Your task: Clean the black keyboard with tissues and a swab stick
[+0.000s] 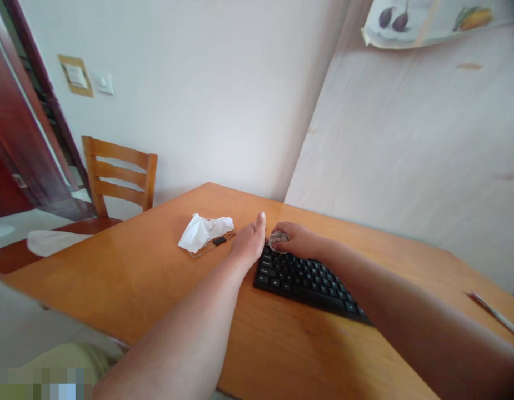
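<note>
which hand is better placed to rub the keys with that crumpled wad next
The right hand, most likely: it holds the crumpled wad at the far left corner of the keyboard. The left hand sits by the left edge, thumb up, holding nothing visible.

keyboard (298,278): on table (135,278), right of tissue (202,230)
left hand (250,240): at keyboard's left end
right hand (297,239): over keyboard's far-left corner
wad (277,241): in right hand
chair (122,172): beyond table's left edge
stick (496,316): table's right side

Pale walls (198,111) — slatted wooden chair (121,174) beside orange-brown table (115,283).
</note>
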`<state>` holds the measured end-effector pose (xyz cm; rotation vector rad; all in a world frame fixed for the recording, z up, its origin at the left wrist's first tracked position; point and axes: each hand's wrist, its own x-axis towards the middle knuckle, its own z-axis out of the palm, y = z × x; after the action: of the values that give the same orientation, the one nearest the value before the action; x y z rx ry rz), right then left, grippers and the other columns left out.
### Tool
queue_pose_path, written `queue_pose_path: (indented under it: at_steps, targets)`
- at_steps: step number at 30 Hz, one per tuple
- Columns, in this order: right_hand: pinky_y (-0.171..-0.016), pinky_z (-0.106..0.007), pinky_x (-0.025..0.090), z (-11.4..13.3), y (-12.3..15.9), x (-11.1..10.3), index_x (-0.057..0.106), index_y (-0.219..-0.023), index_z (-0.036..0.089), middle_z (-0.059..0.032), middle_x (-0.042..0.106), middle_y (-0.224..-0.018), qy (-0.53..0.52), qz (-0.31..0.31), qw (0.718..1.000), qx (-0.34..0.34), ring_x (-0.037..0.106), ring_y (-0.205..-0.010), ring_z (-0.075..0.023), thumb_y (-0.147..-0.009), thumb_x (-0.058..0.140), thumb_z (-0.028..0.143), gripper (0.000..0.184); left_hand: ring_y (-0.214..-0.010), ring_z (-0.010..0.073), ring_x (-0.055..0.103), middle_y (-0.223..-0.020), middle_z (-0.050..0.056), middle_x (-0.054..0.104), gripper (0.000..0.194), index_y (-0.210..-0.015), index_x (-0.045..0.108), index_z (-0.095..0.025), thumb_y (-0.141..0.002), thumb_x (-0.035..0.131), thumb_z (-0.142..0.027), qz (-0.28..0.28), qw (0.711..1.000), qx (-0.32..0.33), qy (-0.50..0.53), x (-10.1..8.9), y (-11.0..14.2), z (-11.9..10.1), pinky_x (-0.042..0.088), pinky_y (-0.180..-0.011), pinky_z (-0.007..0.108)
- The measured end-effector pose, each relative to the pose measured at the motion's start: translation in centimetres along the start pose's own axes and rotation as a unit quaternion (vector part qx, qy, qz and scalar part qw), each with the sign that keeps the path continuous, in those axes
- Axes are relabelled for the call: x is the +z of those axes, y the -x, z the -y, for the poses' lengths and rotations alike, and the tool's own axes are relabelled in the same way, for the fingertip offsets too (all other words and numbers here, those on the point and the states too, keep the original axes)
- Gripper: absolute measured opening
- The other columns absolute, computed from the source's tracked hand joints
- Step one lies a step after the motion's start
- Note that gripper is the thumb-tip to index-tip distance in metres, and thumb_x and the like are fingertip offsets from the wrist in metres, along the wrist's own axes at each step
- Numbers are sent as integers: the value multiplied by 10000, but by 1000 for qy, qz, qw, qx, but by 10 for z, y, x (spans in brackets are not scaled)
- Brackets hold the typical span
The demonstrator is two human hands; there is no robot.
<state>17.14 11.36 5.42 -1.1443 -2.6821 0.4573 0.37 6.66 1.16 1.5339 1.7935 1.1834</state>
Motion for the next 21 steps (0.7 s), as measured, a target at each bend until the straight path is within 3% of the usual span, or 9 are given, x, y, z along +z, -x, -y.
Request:
queue_pose_path:
  at_steps: [11,21]
  targets:
    - [-747,-284,422,17,13,-22,627,-1106,199,-92,682,-1078,160,45,986,-14,626,-951,-221,-852,633,380,312,-996,269,691,-989,117,770,750,-952,720,-186,-943,151,-675,18,999,14,-35,0,0,0,495,-805,335]
    - [-698,-298,406,30,20,-31,611,-1125,194,-106,655,-1087,262,54,962,-44,634,-914,-231,-886,586,364,294,-970,268,675,-986,125,758,669,-930,724,-187,-968,222,-628,32,990,79,-113,-1,6,-2,458,-794,328]
